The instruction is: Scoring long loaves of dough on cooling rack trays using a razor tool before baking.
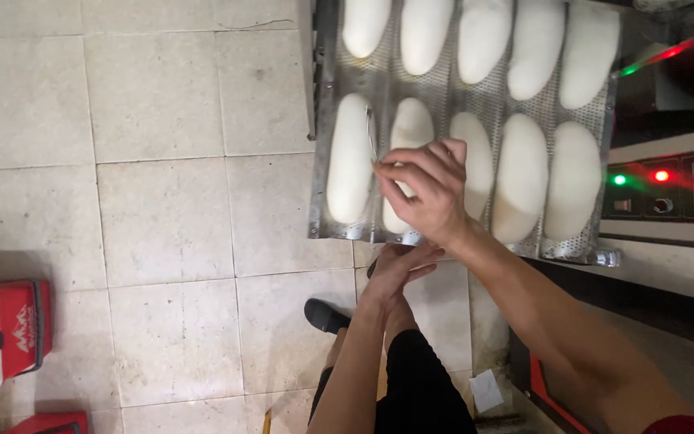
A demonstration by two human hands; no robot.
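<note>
A perforated metal baking tray (321, 185) holds two rows of pale, elongated dough loaves. My right hand (427, 193) hovers over the near row, fingers pinched on a thin metal blade (372, 133) that lies between the leftmost loaf (350, 161) and the second loaf (411, 128). My left hand (399, 265) is under the tray's near edge, touching it with fingers curled; I cannot tell whether it grips the edge.
Pale floor tiles (162, 217) lie below. A red box (2, 333) stands at the lower left. An oven control panel (668, 185) with red and green lights is on the right. My black shoe (327, 315) and dark shorts show beneath.
</note>
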